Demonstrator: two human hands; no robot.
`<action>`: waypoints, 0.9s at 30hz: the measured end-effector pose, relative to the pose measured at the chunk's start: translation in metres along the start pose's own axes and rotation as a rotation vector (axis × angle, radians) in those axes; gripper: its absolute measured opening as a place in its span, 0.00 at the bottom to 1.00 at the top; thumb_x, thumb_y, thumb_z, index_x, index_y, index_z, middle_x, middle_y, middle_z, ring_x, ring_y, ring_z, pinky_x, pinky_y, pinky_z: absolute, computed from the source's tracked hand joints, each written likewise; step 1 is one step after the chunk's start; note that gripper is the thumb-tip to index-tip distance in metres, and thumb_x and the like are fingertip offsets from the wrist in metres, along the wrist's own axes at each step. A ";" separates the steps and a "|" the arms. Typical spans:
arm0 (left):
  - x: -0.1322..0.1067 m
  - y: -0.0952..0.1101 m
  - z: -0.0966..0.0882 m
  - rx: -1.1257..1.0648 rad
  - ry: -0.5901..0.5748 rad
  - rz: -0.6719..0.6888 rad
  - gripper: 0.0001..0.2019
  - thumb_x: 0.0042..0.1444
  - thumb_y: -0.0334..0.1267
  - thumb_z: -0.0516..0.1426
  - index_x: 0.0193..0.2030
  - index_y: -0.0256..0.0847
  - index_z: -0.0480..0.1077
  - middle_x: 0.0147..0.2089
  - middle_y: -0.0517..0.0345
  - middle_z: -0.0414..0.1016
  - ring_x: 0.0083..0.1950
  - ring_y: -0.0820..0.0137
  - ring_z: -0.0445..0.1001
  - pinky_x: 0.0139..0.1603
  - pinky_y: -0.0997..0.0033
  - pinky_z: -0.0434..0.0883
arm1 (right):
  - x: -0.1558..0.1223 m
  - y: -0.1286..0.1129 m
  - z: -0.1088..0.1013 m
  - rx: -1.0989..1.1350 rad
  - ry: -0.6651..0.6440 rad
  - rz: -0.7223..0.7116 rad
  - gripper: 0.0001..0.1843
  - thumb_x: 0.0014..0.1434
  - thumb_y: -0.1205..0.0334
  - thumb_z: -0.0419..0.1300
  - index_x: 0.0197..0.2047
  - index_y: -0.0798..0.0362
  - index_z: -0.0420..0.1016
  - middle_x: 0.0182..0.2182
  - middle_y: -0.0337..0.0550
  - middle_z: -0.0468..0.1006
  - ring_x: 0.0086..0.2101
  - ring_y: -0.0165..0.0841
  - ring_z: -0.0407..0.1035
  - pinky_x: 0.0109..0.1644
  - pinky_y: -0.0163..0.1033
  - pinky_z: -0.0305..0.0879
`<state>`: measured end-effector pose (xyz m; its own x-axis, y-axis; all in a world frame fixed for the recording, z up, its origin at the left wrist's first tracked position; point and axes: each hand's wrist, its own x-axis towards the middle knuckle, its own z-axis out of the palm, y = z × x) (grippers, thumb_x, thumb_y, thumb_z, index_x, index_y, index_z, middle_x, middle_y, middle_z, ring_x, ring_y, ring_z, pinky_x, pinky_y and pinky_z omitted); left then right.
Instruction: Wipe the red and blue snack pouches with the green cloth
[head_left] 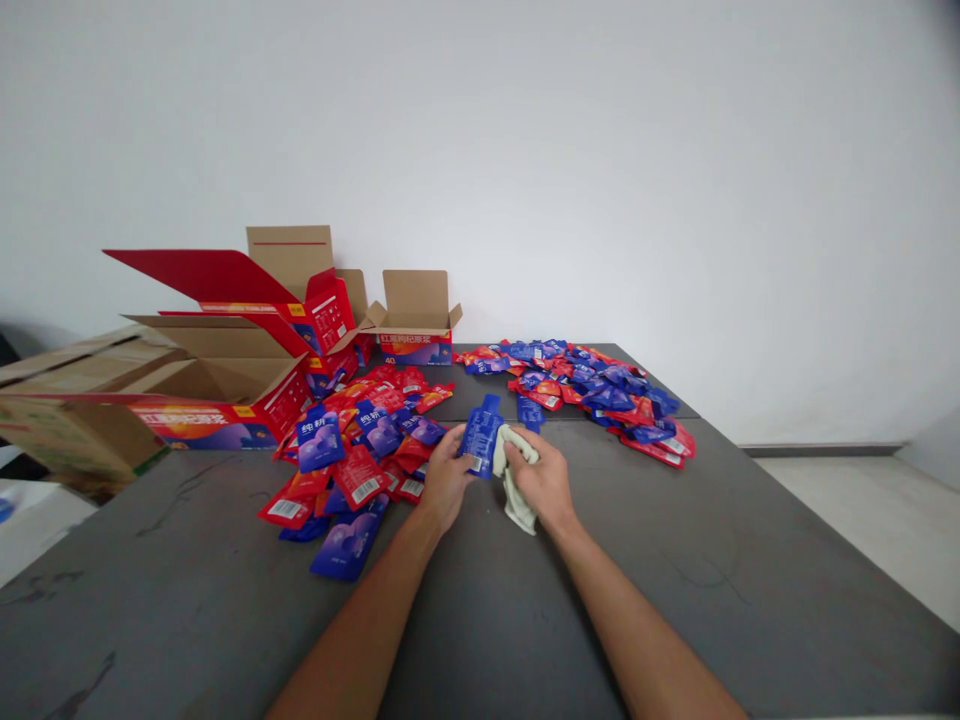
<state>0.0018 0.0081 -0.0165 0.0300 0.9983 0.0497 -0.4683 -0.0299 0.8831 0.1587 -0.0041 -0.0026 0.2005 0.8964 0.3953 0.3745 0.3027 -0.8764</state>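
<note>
Over the middle of the dark table, my left hand [448, 475] grips a blue spouted pouch [481, 437] by its lower left side, spout end up. My right hand [544, 478] is closed on a whitish cloth [519, 500], which hangs down below the fingers. The cloth lies against or right beside the pouch's right edge; I cannot tell whether it presses on it. To the left of my left hand lies a loose heap of red and blue pouches [361, 475]. Farther back on the right spreads another pile of such pouches [611, 393].
Open red cartons with raised flaps [225, 425] stand at the left, and a smaller open box [416, 348] is at the back against the white wall. Brown cardboard boxes [82, 440] sit beyond the left side. The grey table's [750, 560] right edge borders a pale floor.
</note>
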 end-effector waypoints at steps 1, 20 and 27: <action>0.000 -0.001 -0.001 0.013 0.013 0.009 0.31 0.42 0.28 0.62 0.58 0.44 0.70 0.41 0.56 0.78 0.36 0.70 0.75 0.36 0.72 0.72 | -0.002 -0.001 0.002 0.028 -0.026 0.008 0.16 0.60 0.56 0.60 0.49 0.50 0.79 0.46 0.46 0.81 0.44 0.39 0.75 0.52 0.45 0.70; -0.001 0.007 0.004 -0.144 -0.049 -0.132 0.34 0.45 0.32 0.64 0.63 0.38 0.67 0.46 0.50 0.81 0.43 0.65 0.78 0.44 0.70 0.70 | -0.025 -0.015 0.015 -0.259 -0.331 -0.312 0.18 0.57 0.70 0.58 0.47 0.42 0.80 0.42 0.41 0.77 0.44 0.34 0.72 0.49 0.37 0.70; -0.007 0.009 0.010 -0.059 -0.199 -0.143 0.32 0.41 0.27 0.60 0.58 0.40 0.73 0.49 0.50 0.80 0.41 0.66 0.78 0.39 0.71 0.69 | -0.014 -0.008 0.008 -0.271 -0.069 -0.210 0.17 0.58 0.68 0.58 0.48 0.44 0.80 0.43 0.43 0.76 0.42 0.34 0.73 0.50 0.38 0.70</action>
<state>0.0061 0.0004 -0.0039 0.2703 0.9625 0.0227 -0.4972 0.1193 0.8594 0.1451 -0.0165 -0.0032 0.0356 0.8463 0.5315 0.6300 0.3938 -0.6693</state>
